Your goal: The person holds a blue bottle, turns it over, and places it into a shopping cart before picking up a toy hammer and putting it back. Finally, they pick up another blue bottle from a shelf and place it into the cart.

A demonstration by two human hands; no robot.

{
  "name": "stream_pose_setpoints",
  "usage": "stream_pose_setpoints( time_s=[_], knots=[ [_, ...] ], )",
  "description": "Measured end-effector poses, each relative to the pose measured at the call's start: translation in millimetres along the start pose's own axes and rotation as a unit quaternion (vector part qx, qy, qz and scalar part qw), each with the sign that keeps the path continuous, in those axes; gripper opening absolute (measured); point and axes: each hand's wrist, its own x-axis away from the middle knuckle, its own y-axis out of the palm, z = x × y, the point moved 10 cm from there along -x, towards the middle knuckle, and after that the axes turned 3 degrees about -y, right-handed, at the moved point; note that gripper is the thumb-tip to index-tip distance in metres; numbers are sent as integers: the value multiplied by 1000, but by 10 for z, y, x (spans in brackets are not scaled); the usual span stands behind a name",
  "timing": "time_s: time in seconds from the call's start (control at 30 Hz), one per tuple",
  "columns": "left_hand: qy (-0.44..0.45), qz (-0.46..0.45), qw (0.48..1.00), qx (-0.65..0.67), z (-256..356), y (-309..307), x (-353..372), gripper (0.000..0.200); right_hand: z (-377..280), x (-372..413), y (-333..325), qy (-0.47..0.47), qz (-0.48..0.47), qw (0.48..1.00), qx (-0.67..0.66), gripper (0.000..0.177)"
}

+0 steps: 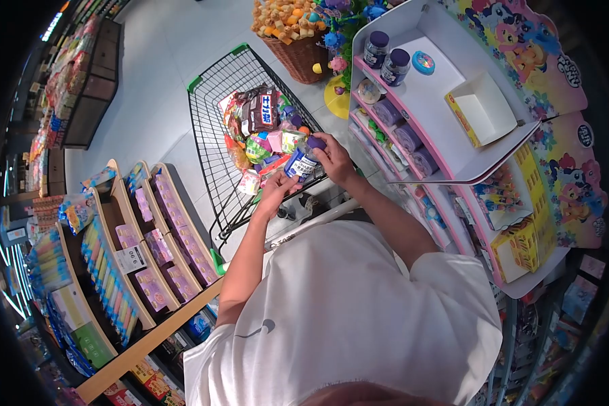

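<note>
Between both hands is a small jar (300, 164) with a purple lid and a blue-and-white label, tilted over the near end of the shopping cart (206, 128). My left hand (278, 188) grips its lower end. My right hand (333, 158) is closed around the lid end. Beneath and beyond the jar, the cart holds a heap of bagged snacks, among them a brown candy bag (258, 111) with white lettering. Two similar purple-lidded jars, one (376, 49) behind the other (395, 67), stand on the display shelf to the right.
A pink-and-white display stand (446, 95) with an open yellow-white carton (480, 111) rises close on the right. Shelves of purple packs (183, 230) line the left. A wicker basket (298, 57) stands ahead, past the cart, on the tiled floor (149, 88).
</note>
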Motion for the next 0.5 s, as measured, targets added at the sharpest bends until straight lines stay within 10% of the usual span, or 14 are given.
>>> stream_pose_setpoints(
  time_s=[0.5],
  knots=[
    [2,11,1000,-25,14,-3,46,25,-77,22,-16,-22,16,997,71,42]
  ],
)
